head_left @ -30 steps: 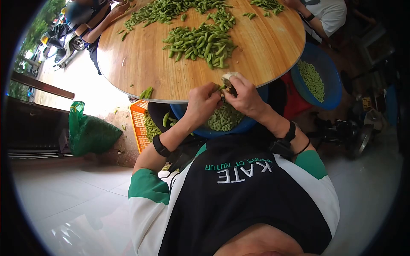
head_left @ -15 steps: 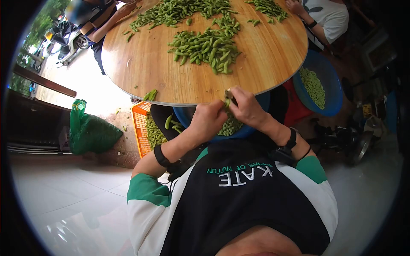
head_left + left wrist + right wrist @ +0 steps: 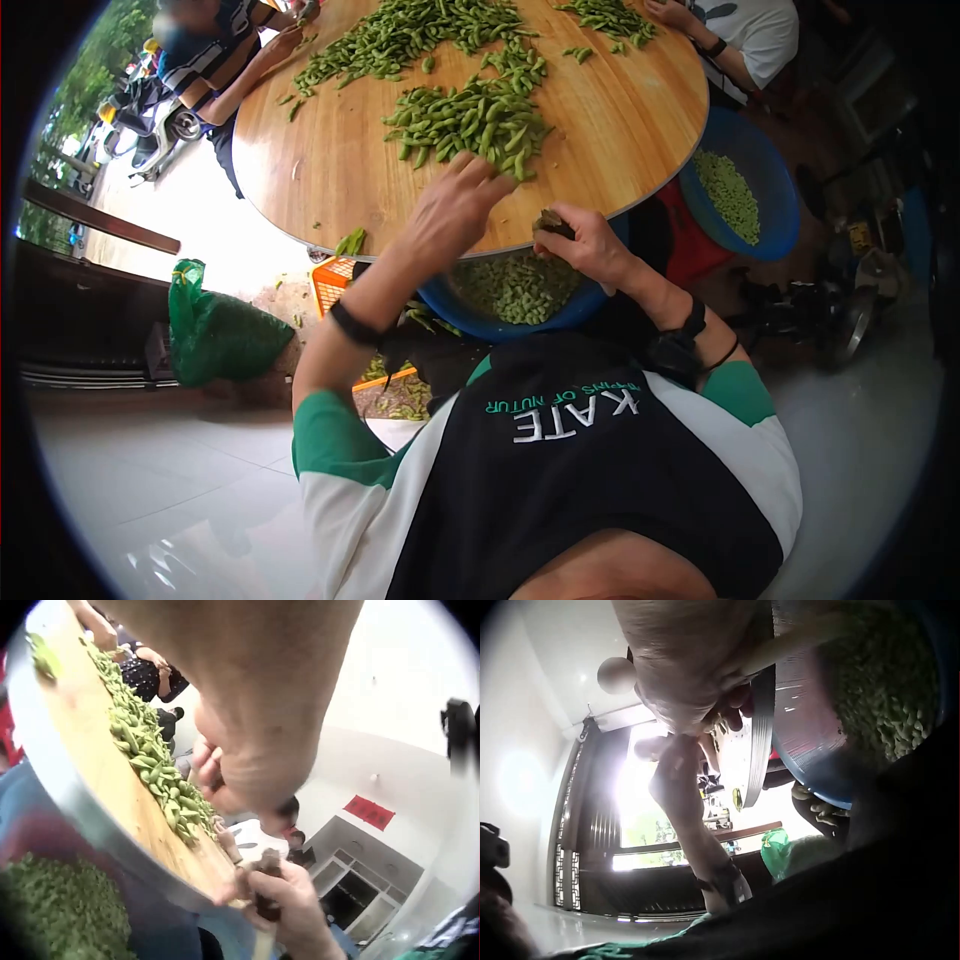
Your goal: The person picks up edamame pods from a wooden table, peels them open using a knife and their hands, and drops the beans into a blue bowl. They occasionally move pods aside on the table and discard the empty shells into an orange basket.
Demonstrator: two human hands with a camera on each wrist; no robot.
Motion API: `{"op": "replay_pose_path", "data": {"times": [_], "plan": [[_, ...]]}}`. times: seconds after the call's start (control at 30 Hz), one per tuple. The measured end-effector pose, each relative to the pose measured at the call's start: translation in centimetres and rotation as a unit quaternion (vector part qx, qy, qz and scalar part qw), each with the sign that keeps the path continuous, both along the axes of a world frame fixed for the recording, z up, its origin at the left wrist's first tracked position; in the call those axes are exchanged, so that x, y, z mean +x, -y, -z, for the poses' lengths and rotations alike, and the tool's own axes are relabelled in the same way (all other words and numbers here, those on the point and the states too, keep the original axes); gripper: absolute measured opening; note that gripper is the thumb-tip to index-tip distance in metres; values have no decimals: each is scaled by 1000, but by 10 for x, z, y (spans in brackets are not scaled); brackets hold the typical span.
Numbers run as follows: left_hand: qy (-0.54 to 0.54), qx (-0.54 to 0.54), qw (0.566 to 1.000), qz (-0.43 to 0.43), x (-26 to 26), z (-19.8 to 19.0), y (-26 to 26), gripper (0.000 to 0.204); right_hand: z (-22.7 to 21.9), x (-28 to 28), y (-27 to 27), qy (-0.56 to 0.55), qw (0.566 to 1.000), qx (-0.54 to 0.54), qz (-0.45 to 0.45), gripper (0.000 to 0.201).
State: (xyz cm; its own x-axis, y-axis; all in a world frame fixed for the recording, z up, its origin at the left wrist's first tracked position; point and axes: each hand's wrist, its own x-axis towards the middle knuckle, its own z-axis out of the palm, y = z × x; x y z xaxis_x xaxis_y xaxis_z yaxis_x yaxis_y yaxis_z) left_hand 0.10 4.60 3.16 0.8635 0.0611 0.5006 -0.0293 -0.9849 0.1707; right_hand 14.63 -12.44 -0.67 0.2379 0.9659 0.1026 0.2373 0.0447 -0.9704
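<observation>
At the near edge of a heap of green edamame pods on the round wooden table, my left hand reaches out palm down. Its fingers are loosely bent, with no pod showing between them. Over the table's near rim, my right hand grips a dark brown object; a pale, stick-like part juts out below the fist in the left wrist view. What this object is, I cannot tell. Beneath both hands is a blue basin with shelled beans in it.
Another blue basin of beans stands at right. An orange basket and a green bag are at left. More pods lie farther back, and two other people sit at the table, an arm of one showing.
My left hand has left the right hand and moved forward to the pod heap. The right hand stays near the table's rim, still gripping the dark object.
</observation>
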Motion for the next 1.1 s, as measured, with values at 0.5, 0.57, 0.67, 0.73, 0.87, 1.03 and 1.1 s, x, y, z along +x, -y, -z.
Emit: {"op": "replay_pose_path", "data": {"times": [0.5,0.57,0.67,0.73,0.87,1.03,1.1], "plan": [[-20,-693,720,-26,23,18,16,10,-8,8,-2,-244,970,19,8,38],[-6,-724,689,-30,15,22,27,10,-8,5,-2,-297,954,4,-41,42],[23,-762,646,-20,10,28,33,10,-11,0,-1,-306,950,13,-68,38],[45,-780,623,-12,8,28,35,10,-10,-2,1,-320,944,3,-77,38],[57,-774,630,2,7,34,37,11,-8,-5,1,-322,945,11,-65,39],[133,-724,676,-11,7,36,47,16,-10,-10,0,-294,955,21,-33,36],[121,-748,653,-4,9,39,42,15,-9,-10,-1,-290,956,33,-17,35]]}}
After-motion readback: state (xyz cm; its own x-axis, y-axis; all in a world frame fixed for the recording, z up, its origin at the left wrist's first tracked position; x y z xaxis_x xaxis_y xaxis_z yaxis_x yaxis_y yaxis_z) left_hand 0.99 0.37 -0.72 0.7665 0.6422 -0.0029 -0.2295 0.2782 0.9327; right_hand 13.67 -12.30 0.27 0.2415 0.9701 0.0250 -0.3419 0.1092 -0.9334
